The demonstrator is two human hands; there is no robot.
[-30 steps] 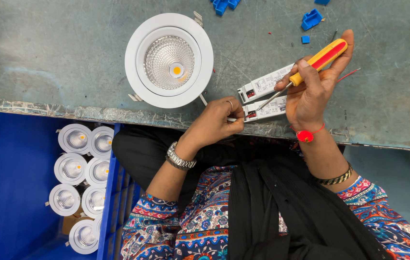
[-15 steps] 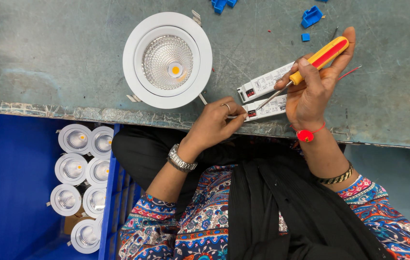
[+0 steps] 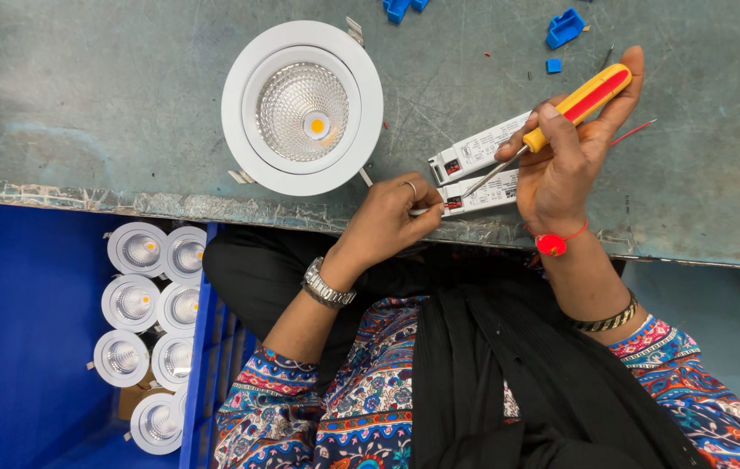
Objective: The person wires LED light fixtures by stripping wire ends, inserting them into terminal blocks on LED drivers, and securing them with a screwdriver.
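Note:
My right hand (image 3: 561,165) grips a screwdriver with a yellow and red handle (image 3: 583,95). Its metal tip rests at the terminal end of a white rectangular driver box (image 3: 492,193) near the bench's front edge. My left hand (image 3: 387,217) pinches a thin white wire at that same end of the box. A second white driver box (image 3: 479,149) lies just behind the first. A round white downlight (image 3: 302,106) lies face up on the bench to the left of my hands. A thin red wire (image 3: 630,132) sticks out beside my right hand.
The grey metal workbench (image 3: 83,104) has a worn front edge. Small blue plastic pieces (image 3: 565,26) lie at the back. Below the bench on the left, a blue crate (image 3: 23,347) holds several small white downlights (image 3: 148,304).
The view has shifted a little. Both hands keep the same hold on the wire and the screwdriver.

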